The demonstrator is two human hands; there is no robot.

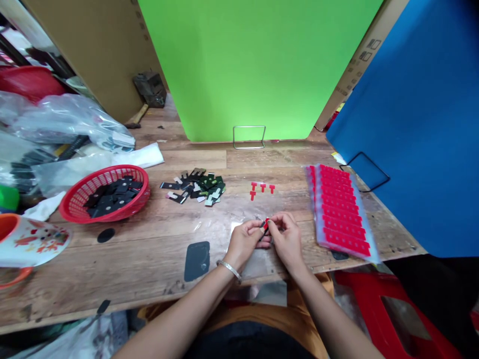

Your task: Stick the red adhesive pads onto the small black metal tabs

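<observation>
Close together over the front of the table, my left hand and my right hand pinch a small black plate with a red T-shaped sticker on it. Fingers cover much of the plate. Just beyond the hands lie several loose red T-shaped stickers. A heap of black and metallic plates with notched ends spreads out to the left of them. At the right, sheets of red stickers on clear backing overlap each other.
A red basket of black plates stands at the left, near a printed mug. Plastic bags crowd the far left. A green board with a wire stand and a blue board rise behind the table.
</observation>
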